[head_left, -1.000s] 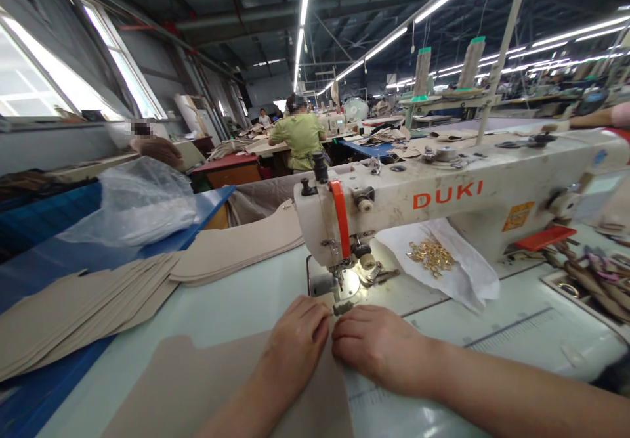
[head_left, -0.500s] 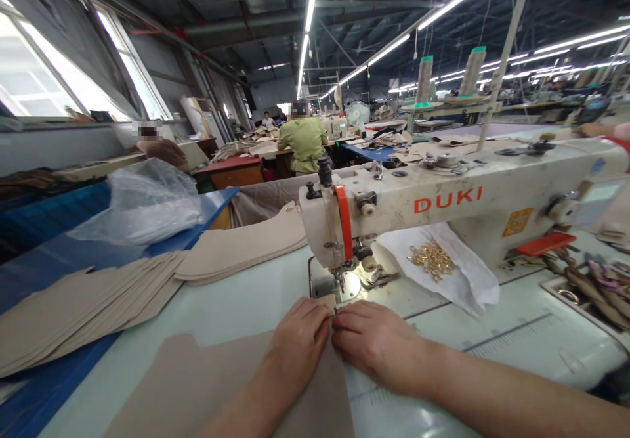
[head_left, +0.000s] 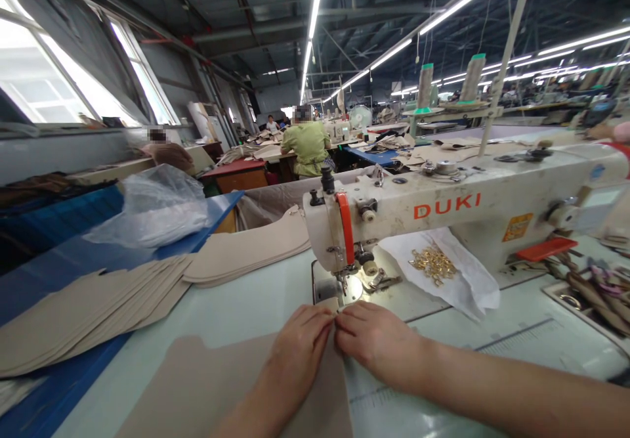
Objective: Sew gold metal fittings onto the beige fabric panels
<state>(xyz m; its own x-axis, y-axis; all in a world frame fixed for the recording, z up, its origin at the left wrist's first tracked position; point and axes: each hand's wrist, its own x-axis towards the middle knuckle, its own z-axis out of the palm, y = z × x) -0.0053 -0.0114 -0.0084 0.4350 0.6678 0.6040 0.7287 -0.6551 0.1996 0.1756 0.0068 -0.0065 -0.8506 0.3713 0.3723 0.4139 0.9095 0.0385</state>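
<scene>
A large beige fabric panel (head_left: 207, 379) lies flat on the pale green machine table (head_left: 266, 306), its far end just in front of the needle of a white sewing machine (head_left: 388, 208) marked DUKI. My left hand (head_left: 298, 349) rests over the panel with its fingers pinched at that far end. Beside it, fingertips almost touching, my right hand (head_left: 377, 339) is closed at the panel's right edge. A small folded bit of beige fabric (head_left: 329, 304) shows beyond the fingertips. What lies between the fingers is mostly hidden.
Stacked beige panels (head_left: 98, 306) lie at the left, with another stack (head_left: 251, 247) behind. Small gold metal fittings (head_left: 433, 264) sit on white cloth (head_left: 472, 287) under the machine arm. A tray (head_left: 575, 303) of odds and ends stands right. A person in green (head_left: 306, 146) sits ahead.
The whole view has shifted slightly. Both hands stay together in front of the needle, with only a small change in how the fingers bend.
</scene>
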